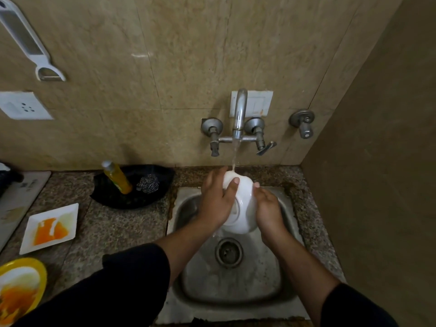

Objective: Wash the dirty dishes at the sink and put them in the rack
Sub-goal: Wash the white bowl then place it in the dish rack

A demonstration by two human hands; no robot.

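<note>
A white bowl [245,204] is held bottom side toward me over the steel sink [257,289], under water running from the tap [239,114]. My left hand [215,199] grips its left side, thumb lying over the outer wall. On the right side my right hand [269,208] holds the bowl, fingertips curled over its far rim. A white square plate [50,226] smeared with orange sauce lies on the counter to the left. A yellow plate [20,286] with orange leftovers sits at the lower left corner.
A black tray [111,197] behind the counter holds a yellow soap bottle [116,177] and a steel scrubber [148,182]. The sink drain [228,252] lies below the bowl. A brown wall closes in on the right. No rack is in view.
</note>
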